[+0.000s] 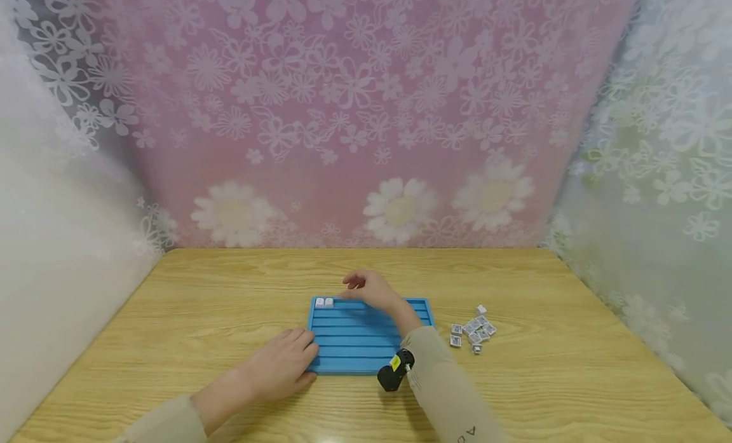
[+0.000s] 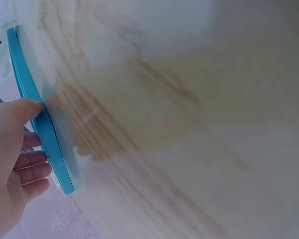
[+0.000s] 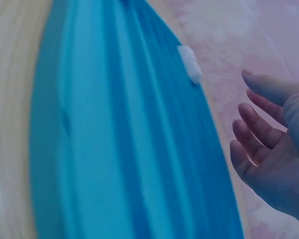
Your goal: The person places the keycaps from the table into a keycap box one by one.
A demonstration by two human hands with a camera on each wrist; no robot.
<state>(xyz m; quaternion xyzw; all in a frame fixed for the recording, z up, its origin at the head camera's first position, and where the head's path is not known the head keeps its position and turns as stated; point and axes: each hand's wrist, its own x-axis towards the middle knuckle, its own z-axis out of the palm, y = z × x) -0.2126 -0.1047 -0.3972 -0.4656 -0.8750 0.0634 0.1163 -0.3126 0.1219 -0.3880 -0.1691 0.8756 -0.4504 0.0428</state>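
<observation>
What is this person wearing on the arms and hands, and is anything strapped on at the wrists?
Both hands are bare: no gloves or rings show on the left hand or the right hand. Both arms wear light beige long sleeves; the right sleeve carries small dark lettering near the bottom edge. A small black camera with a yellow sticker sits at the right wrist. No cables show.
</observation>
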